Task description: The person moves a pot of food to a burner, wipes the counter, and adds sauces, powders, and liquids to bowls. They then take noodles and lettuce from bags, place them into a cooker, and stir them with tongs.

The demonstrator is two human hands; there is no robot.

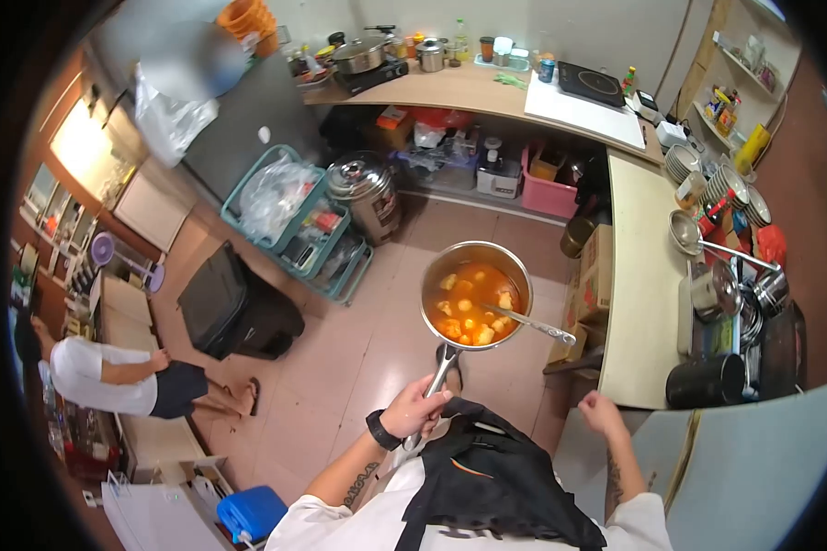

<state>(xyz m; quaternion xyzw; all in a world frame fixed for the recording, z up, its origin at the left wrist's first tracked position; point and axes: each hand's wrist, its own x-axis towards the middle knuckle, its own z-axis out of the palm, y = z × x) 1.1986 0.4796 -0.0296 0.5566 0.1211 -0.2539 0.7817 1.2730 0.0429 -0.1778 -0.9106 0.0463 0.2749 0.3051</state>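
Observation:
My left hand (415, 410), wearing a black wristband, is closed around the long metal handle of a saucepan (425, 303). The pan hangs level over the floor in front of my apron. Orange-red broth (473, 280) with several pale chunks and round pieces fills much of it. A metal utensil (544, 326) leans in the broth, its handle sticking out over the right rim; its submerged end is hidden. Off to the right, my right hand (601, 413) is curled closed beside the counter corner, apart from the pan, with nothing visible in it.
A counter (636, 358) on the right carries bowls, ladles and a black pot (705, 379). An induction cooker (591, 84) sits on the back counter. Left are a teal cart (285, 248), a black bin (234, 308) and another person (110, 376). Cardboard boxes (594, 275) stand under the right counter.

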